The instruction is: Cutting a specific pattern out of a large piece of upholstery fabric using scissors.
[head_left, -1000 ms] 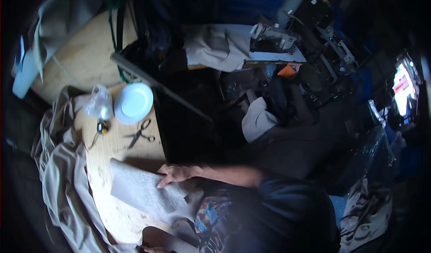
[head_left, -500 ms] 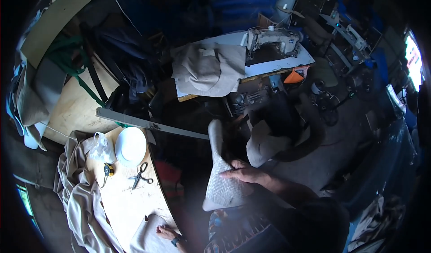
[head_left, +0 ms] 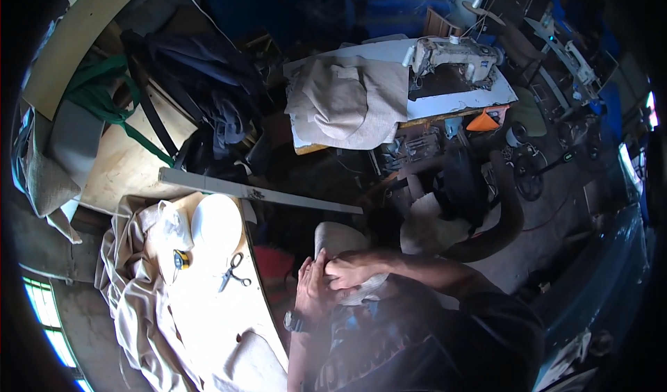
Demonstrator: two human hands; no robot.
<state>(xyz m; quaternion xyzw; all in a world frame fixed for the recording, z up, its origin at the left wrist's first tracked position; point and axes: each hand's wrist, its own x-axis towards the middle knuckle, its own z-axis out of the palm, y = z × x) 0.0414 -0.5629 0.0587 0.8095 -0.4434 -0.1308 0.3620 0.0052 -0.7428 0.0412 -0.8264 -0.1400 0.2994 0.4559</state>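
Observation:
A light beige-grey fabric piece [head_left: 339,235] is bunched in front of my torso, its upper end sticking out beyond my hands. My right hand [head_left: 352,270] is closed on it from the right, fingers curled inward. My left hand [head_left: 313,286], with a watch on the wrist, meets it from the left. Its fingers press against the fabric beside the right hand's fingers, and the two hands touch. Part of the piece is hidden under my hands and against my dark shirt.
Left, a pale worktable [head_left: 208,322] bears black scissors [head_left: 234,274], a yellow-black tape measure [head_left: 181,259], a white round object [head_left: 217,224], a plastic bag [head_left: 174,226] and draped beige fabric [head_left: 132,288]. Ahead, a sewing machine [head_left: 455,62] stands beside beige cloth [head_left: 347,103]. A long bar [head_left: 260,192] juts across.
My left hand has left the cloth on the worktable and come to the fabric piece. My right hand has drawn that piece lower and it is now bunched. The view has shifted slightly.

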